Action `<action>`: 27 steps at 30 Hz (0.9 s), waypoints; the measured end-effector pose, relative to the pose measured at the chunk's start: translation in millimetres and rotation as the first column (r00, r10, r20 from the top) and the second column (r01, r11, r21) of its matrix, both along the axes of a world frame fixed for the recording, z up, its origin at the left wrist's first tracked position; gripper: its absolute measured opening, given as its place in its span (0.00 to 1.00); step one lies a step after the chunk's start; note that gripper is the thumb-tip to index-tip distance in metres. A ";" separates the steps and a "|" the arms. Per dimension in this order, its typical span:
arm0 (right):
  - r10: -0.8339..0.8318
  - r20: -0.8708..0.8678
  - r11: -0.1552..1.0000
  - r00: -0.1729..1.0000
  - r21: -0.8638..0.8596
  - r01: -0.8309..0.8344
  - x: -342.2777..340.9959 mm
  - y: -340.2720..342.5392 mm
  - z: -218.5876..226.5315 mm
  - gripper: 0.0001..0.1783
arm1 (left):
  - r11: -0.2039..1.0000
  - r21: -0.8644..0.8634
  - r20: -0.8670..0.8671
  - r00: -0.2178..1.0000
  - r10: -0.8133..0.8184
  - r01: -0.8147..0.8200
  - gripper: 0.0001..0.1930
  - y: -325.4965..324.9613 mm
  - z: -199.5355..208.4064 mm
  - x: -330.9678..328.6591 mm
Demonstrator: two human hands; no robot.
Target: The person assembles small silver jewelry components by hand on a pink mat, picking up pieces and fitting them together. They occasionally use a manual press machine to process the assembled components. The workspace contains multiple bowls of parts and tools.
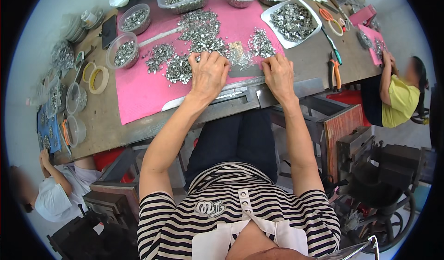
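A flat grey strip (246,72) spans the gap between my two hands near the front of a pink mat (138,86). Its left end meets the curled fingers of my left hand (209,73), which is closed on it. The fingers of my right hand (280,75) pinch its other end. Just beyond the strip lie thin silvery pieces (240,60) and a small tan patch (236,48). A heap of small shiny metal parts (179,69) sits left of my left hand. Another pile of silvery pieces (261,43) lies beyond my right hand.
Clear plastic tubs (124,50) of metal parts stand left and at the back, with a white tray (292,22) at back right. Pliers (334,70) and tape rolls (98,79) lie on the table. Co-workers sit at left and right (401,96). A metal rail (212,110) edges the front.
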State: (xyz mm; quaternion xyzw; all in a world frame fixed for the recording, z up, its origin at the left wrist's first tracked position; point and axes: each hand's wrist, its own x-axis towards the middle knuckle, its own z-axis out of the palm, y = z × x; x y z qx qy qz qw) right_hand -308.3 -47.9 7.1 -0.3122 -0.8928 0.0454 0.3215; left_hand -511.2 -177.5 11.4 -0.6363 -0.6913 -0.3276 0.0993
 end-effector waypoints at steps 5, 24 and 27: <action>0.231 -0.247 0.915 0.941 -0.273 -0.296 -2.2 -27.6 11.4 0.04 | 0.988 0.007 0.242 0.958 -0.152 0.155 0.04 -36.8 16.7 8.2; 0.399 -0.258 0.846 0.880 -0.267 -0.461 -15.4 -76.4 9.0 0.07 | 0.984 0.013 0.367 0.915 -0.168 0.175 0.07 -65.7 3.0 33.7; 0.399 -0.254 0.848 0.881 -0.264 -0.460 -15.1 -76.4 7.4 0.07 | 0.986 0.016 0.373 0.914 -0.161 0.167 0.07 -65.7 4.4 34.7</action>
